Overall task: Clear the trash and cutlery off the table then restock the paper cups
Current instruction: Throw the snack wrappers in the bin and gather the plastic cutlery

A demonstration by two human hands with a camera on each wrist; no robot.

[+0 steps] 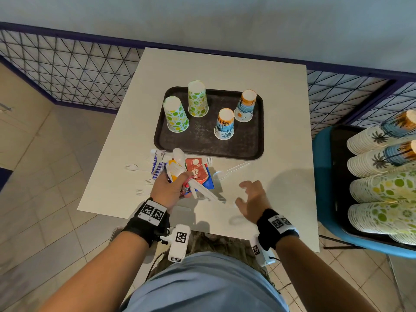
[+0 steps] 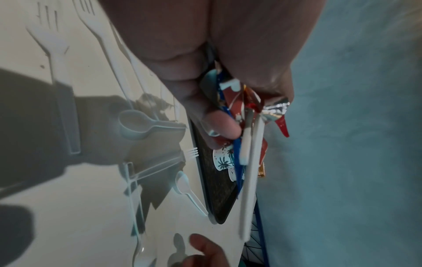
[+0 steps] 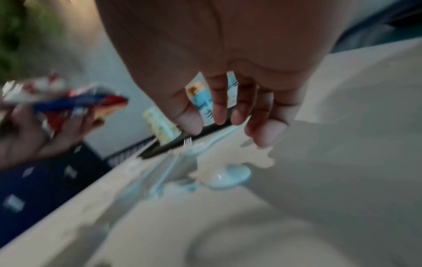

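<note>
Fingers (image 1: 246,184) spread above table edge (image 1: 225,235), near spoon (image 1: 227,172).

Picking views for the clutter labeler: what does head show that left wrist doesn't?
Head only: all four upside-down cups on the tray, the cup stacks on the blue chair, the right hand whole and open.
Left wrist only: the left hand's fingers close up, pinching the wrappers.
Both: the tray, the loose spoon, the table.

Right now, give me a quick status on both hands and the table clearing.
Left hand grips wrappers and cutlery. Right hand open, empty, over table. Clear spoon and forks not yet collected. Nothing blocking.
</note>
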